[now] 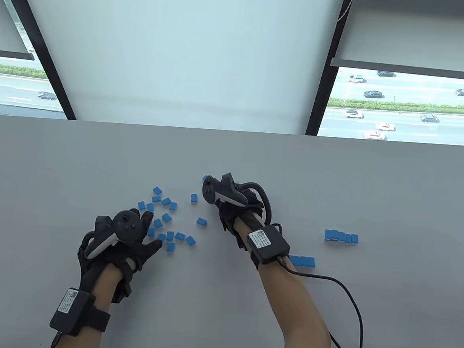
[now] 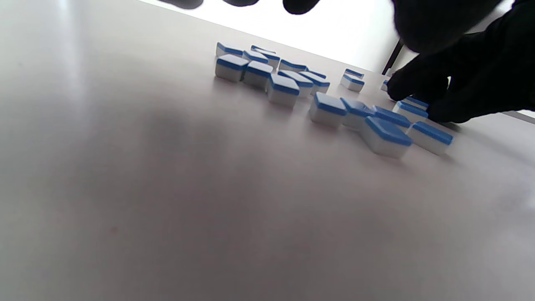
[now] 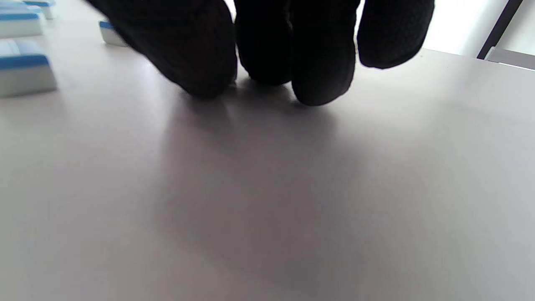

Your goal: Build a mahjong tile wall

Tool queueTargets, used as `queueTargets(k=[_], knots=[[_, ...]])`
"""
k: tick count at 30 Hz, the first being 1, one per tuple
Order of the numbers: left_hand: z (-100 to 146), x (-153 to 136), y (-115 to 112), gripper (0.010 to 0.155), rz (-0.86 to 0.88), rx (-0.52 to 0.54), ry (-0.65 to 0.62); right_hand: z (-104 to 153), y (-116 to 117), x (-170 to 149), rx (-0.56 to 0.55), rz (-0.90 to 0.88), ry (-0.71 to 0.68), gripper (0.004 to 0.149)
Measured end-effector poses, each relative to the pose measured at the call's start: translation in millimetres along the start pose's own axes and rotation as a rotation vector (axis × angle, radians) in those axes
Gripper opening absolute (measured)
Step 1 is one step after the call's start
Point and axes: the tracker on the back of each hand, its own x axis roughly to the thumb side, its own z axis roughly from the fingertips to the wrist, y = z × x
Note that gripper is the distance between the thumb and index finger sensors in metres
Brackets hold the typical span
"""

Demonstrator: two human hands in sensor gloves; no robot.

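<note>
Grey table (image 1: 233,158) is seen from above, hands entering at 6 o'clock. Left hand (image 1: 132,240) is laid flat at 7 o'clock of centre, fingers spread and relaxed over the near edge of the loose tile scatter (image 1: 167,217); nothing is gripped. In the left wrist view the thumb and a fingertip (image 2: 401,85) are seen down among the nearest tiles, touching or just beside them; which cannot be told.

Short tile row (image 1: 303,261) is set just at 3 o'clock of the right wrist, partly hidden by the forearm. Second tile row (image 1: 340,237) is placed further out at 3 o'clock, well apart from the scatter; part of it looks stacked two high.

Right hand (image 1: 233,206) is held at centre, fingers curled down with tips on the table; grip narrow, whether a tile is held cannot be told. One tile (image 1: 204,177) is seen just beyond it at 11 o'clock.
</note>
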Motion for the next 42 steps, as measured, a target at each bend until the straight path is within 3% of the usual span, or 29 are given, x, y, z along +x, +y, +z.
queueTargets(k=[6, 11, 16, 21, 25, 29, 33, 37, 42], knots=[[0.3, 1.1, -1.1, 0.085, -0.002, -0.004, -0.004, 9.3, -6.6, 6.8, 0.002, 0.060, -0.019, 0.055], [0.5, 1.7, -0.6, 0.085, -0.001, -0.002, -0.006, 35.1, -35.0, -11.9, -0.111, 0.040, -0.059, 0.058], [0.8, 1.1, -0.7, 0.085, 0.005, 0.000, -0.005, 79.0, -64.8, -51.3, -0.264, -0.011, -0.063, 0.059], [1.2, 0.0, 0.0, 0.085, 0.005, 0.006, -0.001, 124.4, -71.7, -110.8, -0.362, -0.173, 0.010, 0.059], [1.4, -0.8, 0.4, 0.085, 0.002, 0.006, 0.005, 162.0, -58.8, -166.1, -0.447, -0.357, 0.085, 0.060], [1.6, -1.7, 0.7, 0.085, 0.002, 0.005, 0.011, 190.4, -35.1, -215.9, -0.521, -0.349, 0.225, 0.060], [1.9, -2.3, 0.9, 0.085, -0.001, 0.005, 0.016, 200.7, -9.2, -254.5, -0.528, -0.320, 0.363, 0.059], [1.3, -3.3, -1.0, 0.085, 0.003, -0.004, 0.019, 194.6, 20.2, -280.2, -0.443, -0.290, 0.450, 0.058], [-0.5, -5.4, -3.9, 0.085, 0.009, -0.020, 0.027, 181.6, 51.7, -289.9, -0.275, -0.215, 0.479, 0.057]])
